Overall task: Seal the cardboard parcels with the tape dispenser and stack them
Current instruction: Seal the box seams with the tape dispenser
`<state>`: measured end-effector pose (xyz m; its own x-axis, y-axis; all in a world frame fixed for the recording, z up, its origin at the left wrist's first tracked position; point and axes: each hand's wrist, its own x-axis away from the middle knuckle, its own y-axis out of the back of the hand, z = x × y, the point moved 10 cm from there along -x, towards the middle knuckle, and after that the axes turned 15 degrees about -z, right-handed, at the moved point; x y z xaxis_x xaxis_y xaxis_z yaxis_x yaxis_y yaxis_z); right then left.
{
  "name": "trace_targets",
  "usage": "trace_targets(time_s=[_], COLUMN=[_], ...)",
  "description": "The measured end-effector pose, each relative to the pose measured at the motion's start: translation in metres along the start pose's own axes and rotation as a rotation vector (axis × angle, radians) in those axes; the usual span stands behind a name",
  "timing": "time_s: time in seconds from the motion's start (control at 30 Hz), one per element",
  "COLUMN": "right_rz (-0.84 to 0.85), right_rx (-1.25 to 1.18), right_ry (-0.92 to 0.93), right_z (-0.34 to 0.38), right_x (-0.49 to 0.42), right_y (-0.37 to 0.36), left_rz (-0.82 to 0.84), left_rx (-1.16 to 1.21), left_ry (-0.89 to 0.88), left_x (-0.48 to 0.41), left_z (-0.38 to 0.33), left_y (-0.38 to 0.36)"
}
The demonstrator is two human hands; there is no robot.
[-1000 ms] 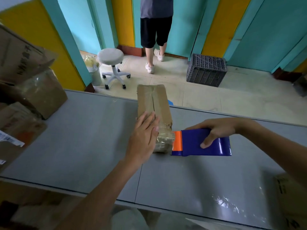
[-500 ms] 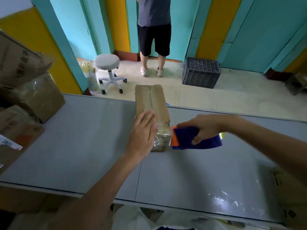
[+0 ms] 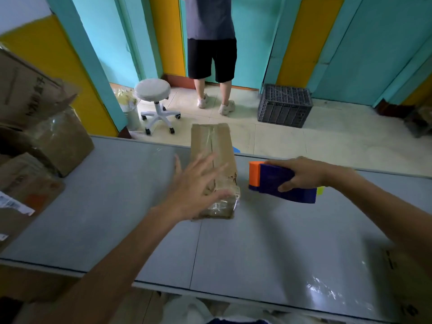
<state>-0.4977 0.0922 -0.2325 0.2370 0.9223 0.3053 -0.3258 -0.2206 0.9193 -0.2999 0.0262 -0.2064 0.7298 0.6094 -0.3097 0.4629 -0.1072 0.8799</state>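
A long brown cardboard parcel (image 3: 211,146) lies on the grey table (image 3: 117,206), its near end wrapped in clear tape. My left hand (image 3: 195,185) hovers over the parcel's near half with fingers spread and blurred by motion; whether it touches the box I cannot tell. My right hand (image 3: 304,175) grips a blue tape dispenser with an orange head (image 3: 273,181), held just right of the parcel and apart from it.
Several cardboard boxes (image 3: 39,127) are piled at the table's left end. Another box (image 3: 402,277) shows at the lower right edge. Beyond the table stand a person (image 3: 211,50), a white stool (image 3: 154,99) and a grey crate (image 3: 284,105).
The dispenser has pulled away to the right from the parcel's near end. My left hand has lifted off the box top and spread its fingers.
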Motion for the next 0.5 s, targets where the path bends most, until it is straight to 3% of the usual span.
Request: trace_targets(time_s=[0.13, 0.33, 0.5], right_rz=[-0.077, -0.1, -0.093], right_rx=[-0.046, -0.129, -0.138], right_ry=[-0.014, -0.024, -0.03], right_z=[-0.008, -0.011, -0.01], right_x=[0.004, 0.015, 0.019], right_y=[0.016, 0.016, 0.015], left_rz=[0.058, 0.064, 0.107], left_rx=[-0.242, -0.473, -0.255], left_ry=[-0.32, -0.442, -0.273], left_x=[-0.006, -0.007, -0.008], left_z=[-0.035, -0.04, -0.033], left_y=[-0.026, -0.046, -0.039])
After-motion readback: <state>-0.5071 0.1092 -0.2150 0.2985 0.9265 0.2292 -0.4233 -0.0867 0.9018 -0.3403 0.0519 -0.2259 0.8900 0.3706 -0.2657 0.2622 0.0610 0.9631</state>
